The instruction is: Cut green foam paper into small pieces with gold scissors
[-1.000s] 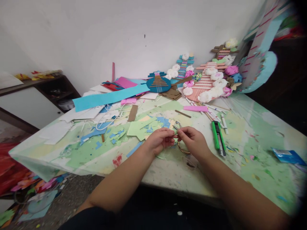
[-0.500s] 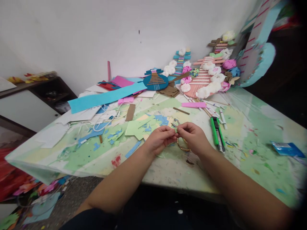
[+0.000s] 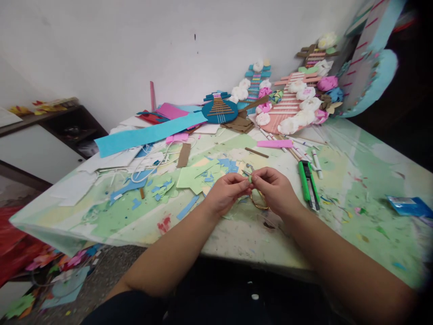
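Note:
Between the fingertips of both hands is a small piece of green paper (image 3: 250,179), mostly hidden by the fingers. My left hand (image 3: 227,192) pinches it from the left, and my right hand (image 3: 274,188) pinches it from the right, thumbs and forefingers nearly meeting. Scissors with gold-coloured handles (image 3: 259,201) lie on the table just under the right hand, partly covered by it. Beyond the left hand is a cut sheet of light green paper (image 3: 190,177) with blue scraps (image 3: 227,165) around it. To the right of the right hand lies a green utility knife (image 3: 307,184).
Paper-covered lute-shaped crafts (image 3: 220,111) lean along the wall, some with crumpled paper flowers (image 3: 301,118). A long blue strip (image 3: 152,134) lies across white sheets and cord at the left. Markers (image 3: 317,163), a pink strip (image 3: 274,143) and a blue packet (image 3: 410,206) are on the right.
Both hands stay together on the small green piece, with only slight finger movement. The whole view has shifted slightly; nothing on the table has visibly moved.

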Demonstrator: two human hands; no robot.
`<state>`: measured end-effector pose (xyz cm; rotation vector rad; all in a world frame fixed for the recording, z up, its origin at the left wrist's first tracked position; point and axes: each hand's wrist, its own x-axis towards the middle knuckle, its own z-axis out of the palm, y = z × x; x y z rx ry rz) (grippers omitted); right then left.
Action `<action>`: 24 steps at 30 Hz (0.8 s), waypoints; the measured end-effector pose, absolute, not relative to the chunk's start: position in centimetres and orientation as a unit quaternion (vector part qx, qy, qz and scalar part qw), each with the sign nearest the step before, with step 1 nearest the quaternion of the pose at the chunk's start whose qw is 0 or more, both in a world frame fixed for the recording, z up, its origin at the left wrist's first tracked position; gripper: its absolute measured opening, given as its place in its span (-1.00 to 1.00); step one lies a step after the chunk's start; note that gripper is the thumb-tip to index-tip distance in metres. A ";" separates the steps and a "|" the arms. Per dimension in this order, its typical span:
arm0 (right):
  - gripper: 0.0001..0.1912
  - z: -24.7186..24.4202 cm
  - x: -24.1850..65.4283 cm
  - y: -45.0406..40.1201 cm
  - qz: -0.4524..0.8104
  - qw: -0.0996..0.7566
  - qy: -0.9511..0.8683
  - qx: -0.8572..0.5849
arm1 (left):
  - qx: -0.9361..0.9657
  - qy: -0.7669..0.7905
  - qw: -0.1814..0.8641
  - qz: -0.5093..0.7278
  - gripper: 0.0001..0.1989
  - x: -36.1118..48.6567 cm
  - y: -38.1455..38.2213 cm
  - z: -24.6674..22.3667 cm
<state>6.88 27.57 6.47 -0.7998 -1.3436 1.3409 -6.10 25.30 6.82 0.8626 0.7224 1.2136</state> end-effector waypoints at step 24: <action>-0.77 7.5 7.2 26.9 0.363 0.420 -0.696 -0.455 | 0.533 0.444 0.536 0.482 -0.84 -6.1 25.2 6.9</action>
